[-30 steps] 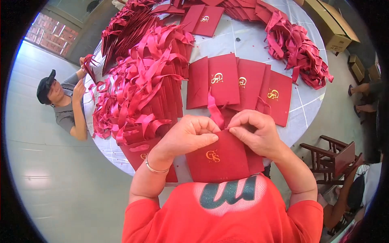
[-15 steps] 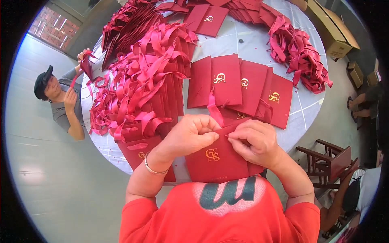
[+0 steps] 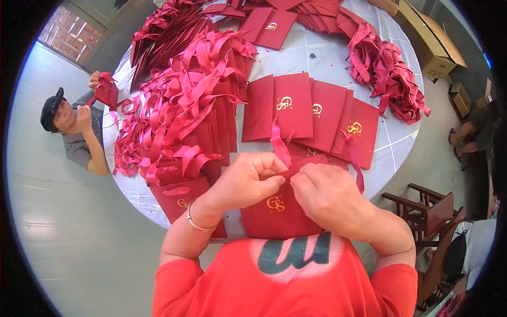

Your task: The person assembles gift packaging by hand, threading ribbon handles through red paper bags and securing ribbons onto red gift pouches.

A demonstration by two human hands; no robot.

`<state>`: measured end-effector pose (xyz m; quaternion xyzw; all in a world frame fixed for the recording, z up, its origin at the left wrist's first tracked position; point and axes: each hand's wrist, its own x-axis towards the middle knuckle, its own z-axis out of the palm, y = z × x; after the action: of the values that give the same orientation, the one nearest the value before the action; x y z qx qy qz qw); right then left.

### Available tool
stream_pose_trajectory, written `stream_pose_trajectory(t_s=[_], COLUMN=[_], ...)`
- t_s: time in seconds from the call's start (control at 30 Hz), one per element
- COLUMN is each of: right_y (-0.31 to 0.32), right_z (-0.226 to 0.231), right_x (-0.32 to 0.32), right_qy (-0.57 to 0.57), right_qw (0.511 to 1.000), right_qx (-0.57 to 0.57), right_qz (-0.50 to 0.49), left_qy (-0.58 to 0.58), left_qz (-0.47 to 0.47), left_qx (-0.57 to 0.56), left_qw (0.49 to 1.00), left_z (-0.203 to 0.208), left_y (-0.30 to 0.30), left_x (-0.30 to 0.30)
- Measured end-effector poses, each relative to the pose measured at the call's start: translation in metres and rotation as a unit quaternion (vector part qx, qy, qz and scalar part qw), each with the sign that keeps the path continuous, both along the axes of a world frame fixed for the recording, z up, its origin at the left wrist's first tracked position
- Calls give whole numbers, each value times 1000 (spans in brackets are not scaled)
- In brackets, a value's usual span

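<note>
A dark red paper gift bag (image 3: 277, 219) with a gold emblem lies flat against the front of my shirt. My left hand (image 3: 251, 177), with a bangle on its wrist, pinches the bag's top edge. A pink-red ribbon (image 3: 280, 148) rises just beyond those fingertips. Beside it my right hand (image 3: 330, 195) is closed, back up, thumb and forefinger together at the same edge. Whatever small piece the right fingertips pinch is hidden. Another ribbon (image 3: 356, 164) hangs down past the right knuckles. Several flat red bags (image 3: 293, 105) overlap just beyond my hands.
A heap of ribboned bags (image 3: 185, 105) covers the left of the round white-covered table (image 3: 393, 129); a ribbon pile (image 3: 388, 74) lies at right. Across the left edge a co-worker (image 3: 79, 124) holds a small red bag. Cardboard boxes (image 3: 430, 47) and a wooden chair (image 3: 428, 211) stand at right.
My right hand has shifted left toward my left hand and turned its back up. A ribbon now hangs lower at right. The co-worker's hands have moved, with the small bag showing more fully.
</note>
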<state>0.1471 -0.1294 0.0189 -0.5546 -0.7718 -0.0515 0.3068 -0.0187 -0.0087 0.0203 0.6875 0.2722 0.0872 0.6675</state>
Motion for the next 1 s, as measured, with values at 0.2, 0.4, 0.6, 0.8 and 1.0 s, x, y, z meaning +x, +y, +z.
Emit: stream_pose_trajectory(t_s=[0.2, 0.4, 0.6, 0.8, 1.0], right_y=[4, 7, 11, 22, 56], right_z=[-7, -9, -10, 15, 29], right_x=[-6, -10, 6, 23, 46], right_qy=[23, 122, 291, 299, 255], right_qw=[997, 987, 950, 931, 869], right_qx=[-62, -68, -109, -205, -407], right_qz=[-51, -79, -37, 45, 122], left_qy=[20, 1, 12, -17, -28], left_qz=[-6, 4, -28, -12, 16], left_qx=[-11, 14, 83, 270, 414], left_qw=[1000, 1000, 996, 963, 910], left_z=[-4, -9, -7, 3, 5], left_y=[5, 3, -1, -8, -16], left_x=[-1, -3, -6, -7, -5])
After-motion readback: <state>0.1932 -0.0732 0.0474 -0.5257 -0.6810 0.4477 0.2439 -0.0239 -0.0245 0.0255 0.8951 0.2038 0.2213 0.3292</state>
